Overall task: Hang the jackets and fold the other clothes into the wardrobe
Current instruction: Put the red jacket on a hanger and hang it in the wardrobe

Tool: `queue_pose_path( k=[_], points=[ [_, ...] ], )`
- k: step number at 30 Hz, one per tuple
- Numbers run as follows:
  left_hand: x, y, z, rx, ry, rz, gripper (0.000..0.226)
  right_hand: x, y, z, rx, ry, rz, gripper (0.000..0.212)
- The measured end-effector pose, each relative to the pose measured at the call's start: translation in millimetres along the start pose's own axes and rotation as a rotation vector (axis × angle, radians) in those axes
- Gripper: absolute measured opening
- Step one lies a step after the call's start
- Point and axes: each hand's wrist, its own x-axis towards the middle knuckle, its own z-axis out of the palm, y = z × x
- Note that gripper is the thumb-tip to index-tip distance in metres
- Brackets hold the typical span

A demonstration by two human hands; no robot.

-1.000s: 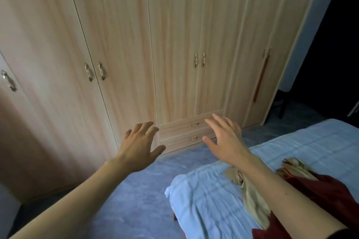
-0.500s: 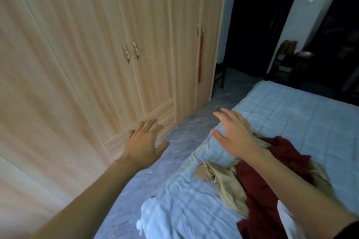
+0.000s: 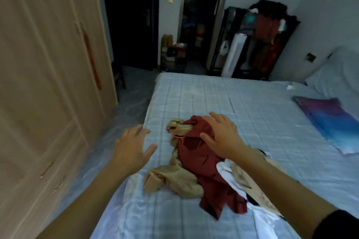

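Observation:
A heap of clothes lies on the bed (image 3: 213, 101): a dark red garment (image 3: 198, 155), a tan garment (image 3: 174, 180) and white cloth (image 3: 227, 176) under my right forearm. My right hand (image 3: 221, 136) hovers spread over the top of the red garment; contact is unclear. My left hand (image 3: 134, 147) is spread open above the bed's left edge, holding nothing. The wooden wardrobe (image 3: 48, 83) stands at the left with its doors closed.
A narrow strip of floor (image 3: 124, 114) runs between wardrobe and bed. A purple-blue pillow (image 3: 330, 124) lies at the right of the bed. A dark rack with clothes (image 3: 268, 42) and open dark doorways stand beyond the bed.
My view has swung right from the wardrobe to the bed. Both hands moved with it; the right one is now over the red garment.

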Motion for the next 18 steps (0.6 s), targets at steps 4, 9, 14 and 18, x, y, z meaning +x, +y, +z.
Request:
queue_pose_path(
  k=[4, 9, 14, 18],
  points=[
    [15.3, 22.6, 21.0, -0.054, -0.058, 0.099, 0.060, -31.9, 29.7, -8.6, -0.016, 0.030, 0.172, 0.060],
    [28.3, 70.8, 29.1, -0.076, -0.092, 0.229, 0.072, -61.4, 69.3, -25.9, -0.023, 0.065, 0.288, 0.058],
    [35.3, 103.4, 36.7, -0.037, -0.073, 0.290, 0.060, -75.4, 97.4, -24.9, 0.018, 0.093, 0.305, 0.058],
    [41.7, 125.9, 38.2, 0.020, -0.071, 0.259, 0.064, -78.1, 122.7, -24.4, 0.080, 0.103, 0.290, 0.058]
  ],
)
